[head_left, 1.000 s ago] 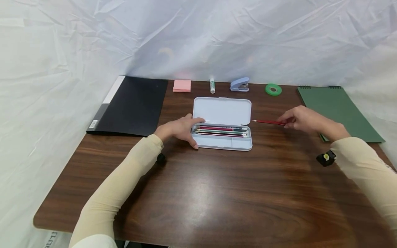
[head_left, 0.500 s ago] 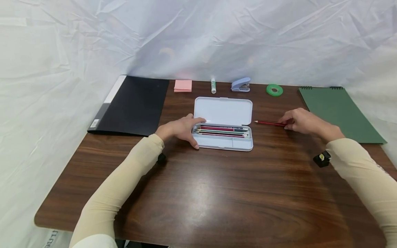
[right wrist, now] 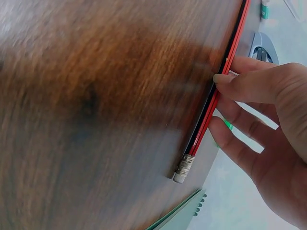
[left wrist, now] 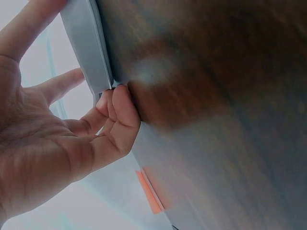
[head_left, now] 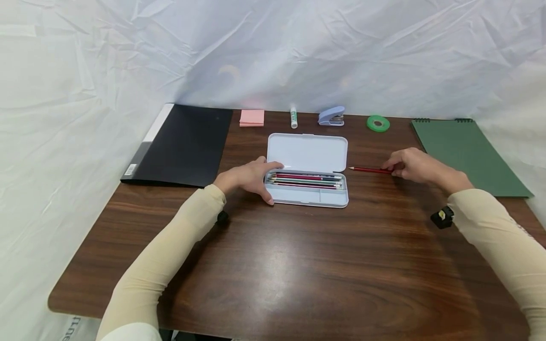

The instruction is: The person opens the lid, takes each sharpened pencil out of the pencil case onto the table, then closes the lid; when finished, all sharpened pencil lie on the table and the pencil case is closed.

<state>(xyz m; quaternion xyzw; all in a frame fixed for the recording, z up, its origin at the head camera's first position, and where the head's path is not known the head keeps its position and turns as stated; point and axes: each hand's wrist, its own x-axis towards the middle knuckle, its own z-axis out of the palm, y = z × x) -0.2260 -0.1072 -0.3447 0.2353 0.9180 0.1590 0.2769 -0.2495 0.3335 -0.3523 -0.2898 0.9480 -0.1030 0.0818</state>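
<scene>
In the head view, a white pencil case (head_left: pixel 294 195) lies at mid-table with its lid raised behind it. Several pencils (head_left: pixel 304 179) fill its rear compartment. My left hand (head_left: pixel 249 177) holds the case's left end, thumb at the front corner and fingers at the back; the left wrist view shows fingers curled against the case (left wrist: pixel 88 43). To the right of the case, my right hand (head_left: pixel 411 165) pinches a red pencil (head_left: pixel 368 170) between thumb and fingers. Its sharpened tip points left at the case. In the right wrist view, this red-and-black pencil (right wrist: pixel 200 130) has a white eraser end low over the table.
A black folder (head_left: pixel 187 147) lies at left, a green spiral notebook (head_left: pixel 469 156) at right. Along the back stand pink sticky notes (head_left: pixel 251 118), a glue stick (head_left: pixel 293 118), a blue stapler (head_left: pixel 331 116) and green tape (head_left: pixel 377 123). White sheeting (head_left: pixel 273 57) hangs behind the table.
My right hand and the red pencil have lowered slightly since one second ago, and the right forearm has shifted a little left. The left hand stays on the case.
</scene>
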